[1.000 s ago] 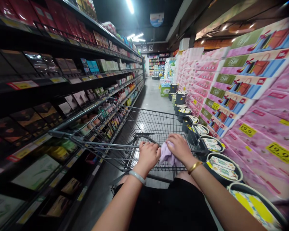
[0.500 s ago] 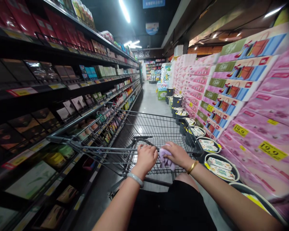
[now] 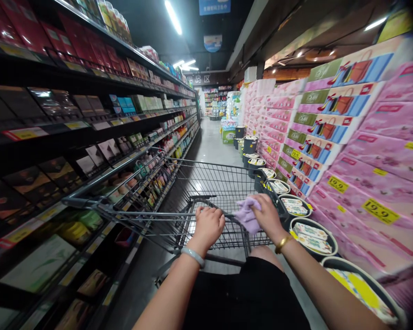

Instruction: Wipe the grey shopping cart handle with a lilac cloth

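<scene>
A grey wire shopping cart (image 3: 206, 170) lies tipped over in front of me, its basket facing up the aisle. My left hand (image 3: 208, 223) is closed around a bar of the cart near the middle. A light purple cloth (image 3: 247, 214) is bunched in my right hand (image 3: 267, 215), just right of the left one. Part of the cloth hangs down against the cart's wire. The fingertips of my right hand are partly hidden by the folds.
Shelves of boxed goods (image 3: 30, 178) line the left side. Stacked pink tissue packs (image 3: 375, 169) rise on the right. Several dark round buckets (image 3: 315, 236) with packs in them stand along their foot. The grey floor (image 3: 211, 142) of the aisle runs ahead.
My right hand has moved right with the purple cloth, away from my left hand, and more of the cloth shows. My left hand stays on the bar. The view has shifted slightly.
</scene>
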`<state>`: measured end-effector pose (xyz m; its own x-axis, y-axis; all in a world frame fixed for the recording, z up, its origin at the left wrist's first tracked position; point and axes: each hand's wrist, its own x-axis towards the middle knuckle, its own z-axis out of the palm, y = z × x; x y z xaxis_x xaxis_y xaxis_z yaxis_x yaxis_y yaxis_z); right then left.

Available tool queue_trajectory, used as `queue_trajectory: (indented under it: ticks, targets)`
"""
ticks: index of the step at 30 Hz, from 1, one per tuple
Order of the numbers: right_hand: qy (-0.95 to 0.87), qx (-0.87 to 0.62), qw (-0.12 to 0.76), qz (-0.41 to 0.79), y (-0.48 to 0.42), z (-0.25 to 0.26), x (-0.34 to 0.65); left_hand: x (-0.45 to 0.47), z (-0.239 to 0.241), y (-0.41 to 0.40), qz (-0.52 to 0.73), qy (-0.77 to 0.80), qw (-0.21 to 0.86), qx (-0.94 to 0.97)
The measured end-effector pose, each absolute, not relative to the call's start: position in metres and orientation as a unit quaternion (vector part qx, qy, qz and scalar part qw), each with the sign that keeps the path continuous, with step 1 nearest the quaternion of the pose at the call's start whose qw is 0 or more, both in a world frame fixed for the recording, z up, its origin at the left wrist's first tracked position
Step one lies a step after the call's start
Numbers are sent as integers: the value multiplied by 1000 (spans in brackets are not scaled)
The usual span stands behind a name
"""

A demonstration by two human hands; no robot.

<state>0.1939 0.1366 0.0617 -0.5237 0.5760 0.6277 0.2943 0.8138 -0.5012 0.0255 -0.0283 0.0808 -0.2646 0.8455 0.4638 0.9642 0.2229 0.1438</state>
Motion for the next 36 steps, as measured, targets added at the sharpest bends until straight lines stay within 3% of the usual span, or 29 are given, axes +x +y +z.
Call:
queue_trajectory:
  ticks: [2, 9, 12, 17, 23, 28, 36]
  targets:
    - [-850, -277, 433, 117, 134, 56, 198, 26, 80, -28, -206, -769, 145, -587]
    - [-933, -214, 276, 91, 125, 63, 212, 23, 80, -30, -206, -768, 140, -590]
    - [-941, -202, 248, 113, 134, 70, 209, 24, 80, -31, -213, -772, 133, -584]
    - [-908, -171, 319, 213, 117, 64, 170, 23, 77, -29, -223, -776, 120, -578]
    - [-922, -111, 350, 125, 111, 47, 170, 19, 74, -32, -212, -768, 117, -593]
    - [-880, -188, 436, 30, 124, 26, 204, 22, 72, -28, -205, -776, 120, -585]
    - [-907, -153, 392, 22, 96, 33, 190, 22, 73, -25, -179, -779, 107, -592]
